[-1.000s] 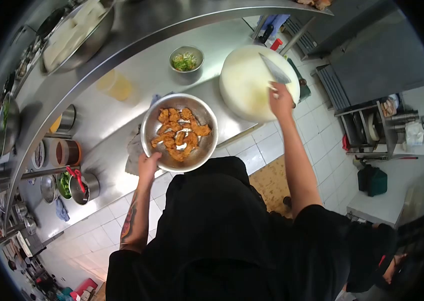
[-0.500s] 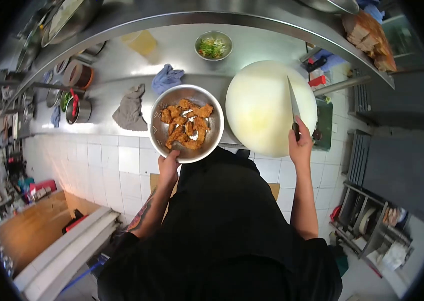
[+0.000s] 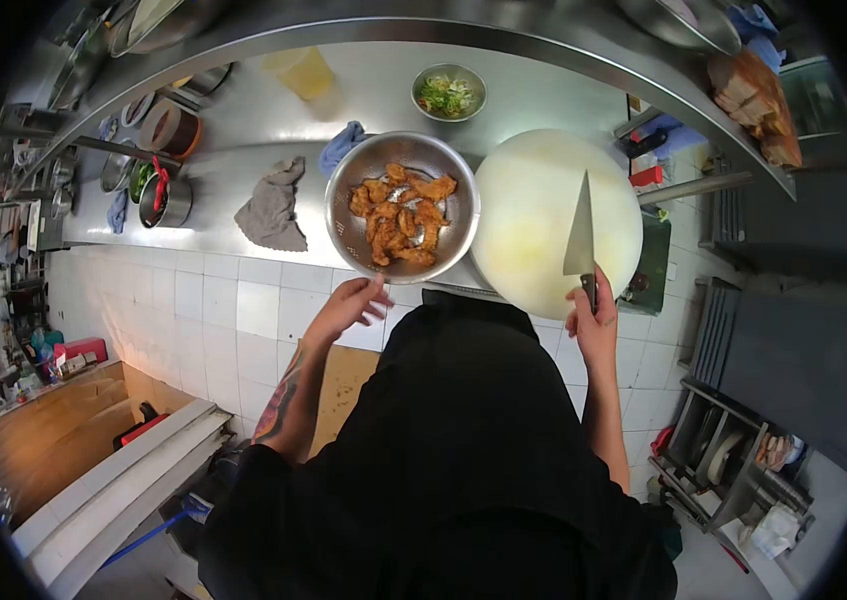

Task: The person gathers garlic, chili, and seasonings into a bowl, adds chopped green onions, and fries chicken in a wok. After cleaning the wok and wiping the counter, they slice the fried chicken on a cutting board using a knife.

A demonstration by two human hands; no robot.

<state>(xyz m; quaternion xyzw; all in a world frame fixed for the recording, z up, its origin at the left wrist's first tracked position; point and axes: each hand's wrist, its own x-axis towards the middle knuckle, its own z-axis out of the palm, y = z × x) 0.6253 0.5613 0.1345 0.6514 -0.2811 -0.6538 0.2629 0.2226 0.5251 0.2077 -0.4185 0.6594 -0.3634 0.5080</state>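
Observation:
A steel colander bowl (image 3: 348, 225) full of fried chicken pieces (image 3: 403, 215) rests on the steel counter, touching the round white cutting board (image 3: 533, 200). My left hand (image 3: 351, 305) hovers just below the bowl's near rim, fingers spread, holding nothing. My right hand (image 3: 591, 320) grips the handle of a large knife (image 3: 580, 240), whose blade lies flat over the near right part of the board.
Behind the bowl are a grey rag (image 3: 271, 208), a blue cloth (image 3: 341, 143), a small bowl of chopped greens (image 3: 448, 92) and a yellow tub (image 3: 300, 70). Pots and sauce containers (image 3: 165, 195) stand at left. A curved steel shelf (image 3: 503, 38) runs overhead.
My left hand has let go of the bowl's rim and opened; the bowl now sits on the counter against the board. The knife has turned so its broad side faces up.

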